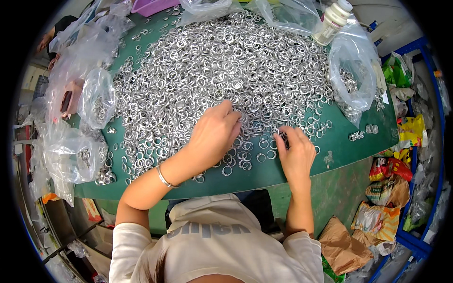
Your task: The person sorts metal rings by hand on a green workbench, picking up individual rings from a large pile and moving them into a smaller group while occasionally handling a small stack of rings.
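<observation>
A broad heap of small silver metal rings (226, 61) is spread over the green table (255, 178). At the heap's near edge, my left hand (214, 134) is closed with its fingers curled down among the rings. Its fingertips and whatever they hold are hidden from view. To its right, my right hand (298, 153) bends its thumb and fingers together low over the table, beside a few loose rings (266, 154). What lies between those fingertips is too small to make out. A bangle (163, 177) circles my left wrist.
Clear plastic bags with rings stand at the right (351, 70) and left (96, 101). A white bottle (333, 22) stands at the back right, a purple tray (151, 5) at the back. Blue shelving (436, 141) and a brown paper sack (343, 245) are right of the table.
</observation>
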`<state>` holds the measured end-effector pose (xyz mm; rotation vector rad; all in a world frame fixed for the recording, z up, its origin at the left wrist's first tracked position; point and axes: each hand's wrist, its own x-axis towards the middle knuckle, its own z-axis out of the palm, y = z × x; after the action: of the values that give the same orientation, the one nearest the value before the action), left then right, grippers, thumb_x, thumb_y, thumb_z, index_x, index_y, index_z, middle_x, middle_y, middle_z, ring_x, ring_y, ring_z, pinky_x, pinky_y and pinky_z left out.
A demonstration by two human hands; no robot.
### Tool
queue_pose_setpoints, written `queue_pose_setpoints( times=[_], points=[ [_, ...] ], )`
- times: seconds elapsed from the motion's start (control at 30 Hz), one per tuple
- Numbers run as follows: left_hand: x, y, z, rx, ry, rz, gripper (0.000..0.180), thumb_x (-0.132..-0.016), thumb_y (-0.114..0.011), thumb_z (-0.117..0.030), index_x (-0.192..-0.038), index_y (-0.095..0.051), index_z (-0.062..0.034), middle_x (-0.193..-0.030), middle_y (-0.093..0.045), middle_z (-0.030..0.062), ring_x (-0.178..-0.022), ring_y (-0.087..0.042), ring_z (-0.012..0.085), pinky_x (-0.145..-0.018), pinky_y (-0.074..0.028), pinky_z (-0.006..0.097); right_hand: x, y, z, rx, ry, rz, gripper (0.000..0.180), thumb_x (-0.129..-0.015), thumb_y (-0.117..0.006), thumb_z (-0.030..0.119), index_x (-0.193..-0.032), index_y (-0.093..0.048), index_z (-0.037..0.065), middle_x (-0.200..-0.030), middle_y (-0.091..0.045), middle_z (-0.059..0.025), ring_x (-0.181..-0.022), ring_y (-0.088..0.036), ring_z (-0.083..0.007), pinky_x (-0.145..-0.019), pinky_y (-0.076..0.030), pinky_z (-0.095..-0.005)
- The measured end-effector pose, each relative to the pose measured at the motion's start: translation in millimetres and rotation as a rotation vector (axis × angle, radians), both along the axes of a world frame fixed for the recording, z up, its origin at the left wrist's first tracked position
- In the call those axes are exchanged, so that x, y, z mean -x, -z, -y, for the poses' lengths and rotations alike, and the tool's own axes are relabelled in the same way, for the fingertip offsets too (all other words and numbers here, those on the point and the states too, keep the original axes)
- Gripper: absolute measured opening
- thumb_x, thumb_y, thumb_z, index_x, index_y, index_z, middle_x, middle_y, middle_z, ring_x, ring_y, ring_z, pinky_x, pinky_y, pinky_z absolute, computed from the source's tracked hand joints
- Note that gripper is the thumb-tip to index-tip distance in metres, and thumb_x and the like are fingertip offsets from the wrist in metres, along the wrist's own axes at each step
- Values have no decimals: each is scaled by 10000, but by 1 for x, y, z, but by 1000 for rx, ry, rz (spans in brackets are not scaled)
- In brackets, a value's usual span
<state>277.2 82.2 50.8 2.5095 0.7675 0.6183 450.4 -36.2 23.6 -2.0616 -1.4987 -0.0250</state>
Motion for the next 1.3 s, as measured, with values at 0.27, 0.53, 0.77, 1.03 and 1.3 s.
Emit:
queue_pose_setpoints(
  times=[0.27, 0.53, 0.77, 1.03, 1.3],
  points=[
    [-32, 12, 6, -106, 179, 63, 99, -746, -642, -55, -830, -602, -23, -774, -481, 109, -728, -511, 284, -640, -402, 373, -10, -16, -1, 165, 60, -201, 130, -754, -668, 98, -876, -637, 67, -712, -573, -103, -594, -571, -297, -525, -427, -395],
    [-67, 23, 5, -268, 311, -182, 83, -703, -614, -82, -754, -575, -29, -759, -479, 95, -746, -519, 266, -662, -393, 364, -12, 3, -17, 19, -25, 96, 97, -770, -647, 95, -861, -629, 67, -752, -547, -95, -656, -583, -289, -537, -448, -402],
    [-46, 20, 2, 21, 94, 234, 64, -782, -610, -33, -843, -595, -24, -735, -509, 86, -640, -553, 209, -515, -424, 303, -28, -10, -4, -48, 54, 22, 19, -805, -625, 74, -820, -619, 64, -703, -537, -91, -577, -550, -270, -508, -427, -365],
    [15, -17, -4, 1796, 67, 790, 77, -800, -400, -70, -825, -466, -38, -744, -401, 38, -611, -380, 113, -452, -258, 229, -22, -4, 2, -410, -154, -1735, 108, -866, -500, 126, -829, -472, 28, -897, -544, -160, -547, -436, -134, -401, -301, -204],
    [94, -19, 28, 1751, -138, 999, 129, -784, -451, -144, -707, -424, -45, -702, -406, 41, -575, -357, 116, -460, -259, 233, -19, 2, 43, -308, -363, -2081, 316, -997, -340, 287, -809, -435, 51, -596, -296, -4, -465, -271, -97, -366, -250, -231]
  ],
)
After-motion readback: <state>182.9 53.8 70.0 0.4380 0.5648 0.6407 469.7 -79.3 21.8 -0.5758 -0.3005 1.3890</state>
